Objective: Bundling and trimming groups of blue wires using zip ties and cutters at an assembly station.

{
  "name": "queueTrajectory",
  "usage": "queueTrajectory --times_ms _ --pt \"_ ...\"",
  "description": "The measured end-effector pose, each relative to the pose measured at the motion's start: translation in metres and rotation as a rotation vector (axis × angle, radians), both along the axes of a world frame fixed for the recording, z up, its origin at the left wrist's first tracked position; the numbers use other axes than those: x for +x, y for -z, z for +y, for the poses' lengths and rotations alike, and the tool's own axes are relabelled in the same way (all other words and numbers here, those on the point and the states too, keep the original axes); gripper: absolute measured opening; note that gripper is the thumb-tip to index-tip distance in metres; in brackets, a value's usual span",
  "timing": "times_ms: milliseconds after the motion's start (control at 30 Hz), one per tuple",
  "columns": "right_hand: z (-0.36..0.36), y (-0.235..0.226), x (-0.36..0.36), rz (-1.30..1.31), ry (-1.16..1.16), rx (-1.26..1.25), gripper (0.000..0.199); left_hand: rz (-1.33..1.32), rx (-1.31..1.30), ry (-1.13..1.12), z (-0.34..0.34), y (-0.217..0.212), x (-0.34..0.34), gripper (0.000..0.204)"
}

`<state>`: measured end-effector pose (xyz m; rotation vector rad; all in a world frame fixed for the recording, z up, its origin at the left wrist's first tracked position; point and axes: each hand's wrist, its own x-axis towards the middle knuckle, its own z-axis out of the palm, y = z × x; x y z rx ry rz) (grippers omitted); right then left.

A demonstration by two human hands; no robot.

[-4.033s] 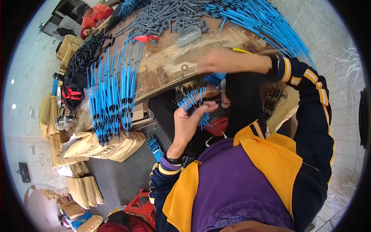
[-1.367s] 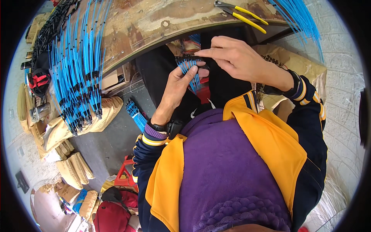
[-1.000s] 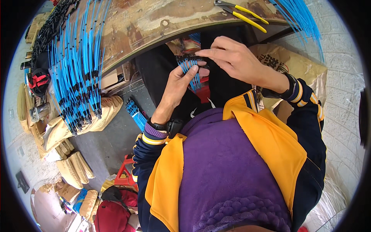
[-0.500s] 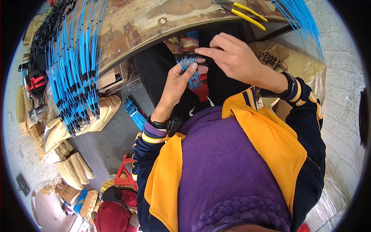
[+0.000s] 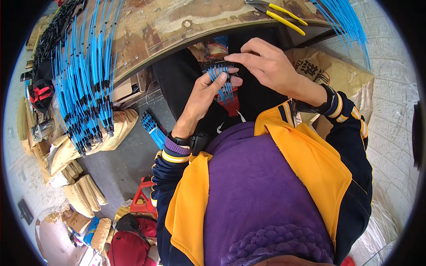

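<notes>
Between its thumb and fingers my left hand [image 5: 205, 94] grips a fanned bundle of thin blue wires [image 5: 225, 88] with black ends. The bundle is over my lap, under the table's front edge. My right hand [image 5: 268, 64] comes in from the right, with its index fingertip beside the black ends at the top of the bundle. Its other fingers are curled and its thumb is mostly hidden. The fingertips look pinched, but what is in them is too small to make out.
Yellow-handled pliers [image 5: 284, 17] lie on the worn wooden table [image 5: 159, 33]. Many blue wires [image 5: 86, 88] hang over its left edge, more [image 5: 346, 24] at the right corner. A tied blue bundle [image 5: 154, 131] is at lower left, near a red stool [image 5: 143, 197]. A paper sack [image 5: 350, 80] stands right.
The blue bundle and my left fingers have shifted slightly, with the wires more spread below my thumb. My right hand stays by the black ends, having moved only a little.
</notes>
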<state>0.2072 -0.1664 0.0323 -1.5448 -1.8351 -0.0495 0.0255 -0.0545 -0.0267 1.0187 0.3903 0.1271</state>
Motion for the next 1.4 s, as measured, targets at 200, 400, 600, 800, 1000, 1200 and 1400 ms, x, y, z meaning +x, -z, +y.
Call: queueTrajectory --times_ms 200,400,600,800,1000,1200,1400 --pt "-0.003 -0.006 -0.001 -0.081 0.009 0.027 0.041 -0.008 0.024 0.016 0.000 -0.001 0.001 0.034" --pt "-0.001 0.003 -0.006 0.108 0.003 -0.007 0.047 0.002 0.028 0.025 0.000 -0.003 0.002 0.034" --pt "-0.003 0.004 -0.012 0.190 -0.016 -0.080 0.049 -0.021 0.018 0.027 0.000 0.001 0.001 0.035" --pt "-0.004 -0.001 -0.014 0.093 -0.016 -0.026 0.046 -0.038 0.018 0.022 0.000 0.007 0.001 0.034" --pt "-0.005 0.006 -0.016 0.408 -0.028 -0.177 0.040 -0.042 0.020 0.053 0.003 0.005 0.001 0.034" --pt "0.001 0.016 -0.014 0.503 -0.045 -0.174 0.036 -0.067 -0.019 0.040 0.002 0.004 0.000 0.035" --pt "-0.002 0.012 -0.016 0.343 -0.036 -0.057 0.039 -0.050 0.074 0.070 0.003 0.006 0.001 0.035"
